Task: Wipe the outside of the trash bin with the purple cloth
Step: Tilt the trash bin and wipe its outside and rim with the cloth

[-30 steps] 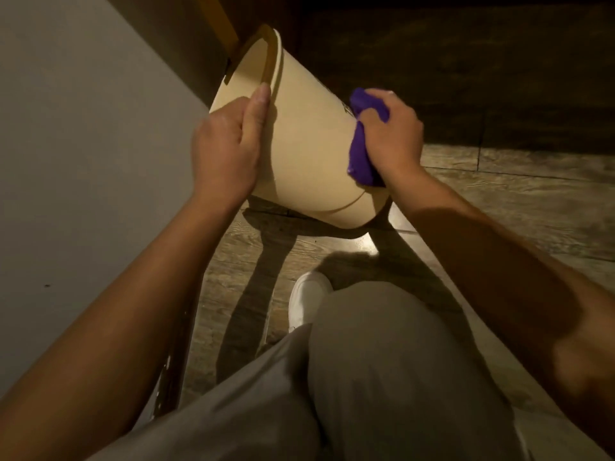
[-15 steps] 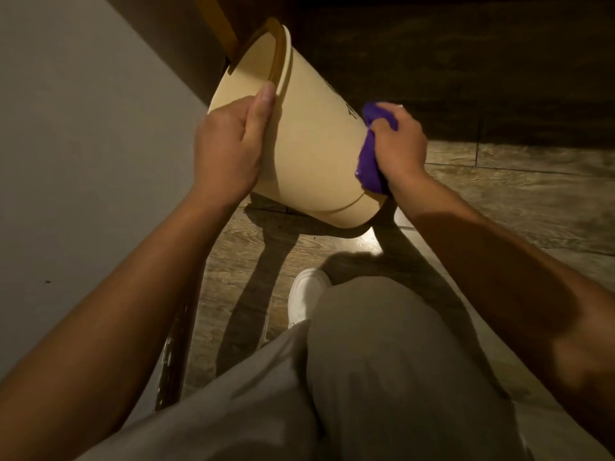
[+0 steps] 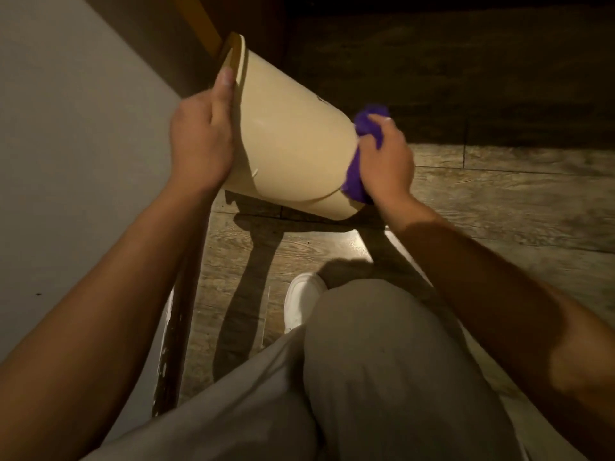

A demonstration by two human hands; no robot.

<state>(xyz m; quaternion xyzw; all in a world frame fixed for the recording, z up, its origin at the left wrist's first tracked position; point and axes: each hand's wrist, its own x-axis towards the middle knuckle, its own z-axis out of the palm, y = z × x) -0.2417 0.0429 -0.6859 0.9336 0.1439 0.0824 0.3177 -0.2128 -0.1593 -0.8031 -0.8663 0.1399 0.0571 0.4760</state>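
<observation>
A cream plastic trash bin [image 3: 293,141] is held tilted above the floor, its open rim pointing up and to the left and its base toward me. My left hand [image 3: 199,141] grips the rim, thumb lying along the edge. My right hand [image 3: 386,161] presses a bunched purple cloth [image 3: 357,174] against the bin's right side near the base. Part of the cloth shows above my fingers; the rest is hidden under my palm.
A grey wall [image 3: 66,144] runs close along the left. Wood-look floor planks [image 3: 499,201] spread to the right and turn dark at the back. My bent knee in grey trousers [image 3: 382,361] and a white shoe [image 3: 303,297] fill the foreground.
My right hand has slid the cloth down the bin's right side toward the base. The bin's rim has turned further away, so less of its inside shows.
</observation>
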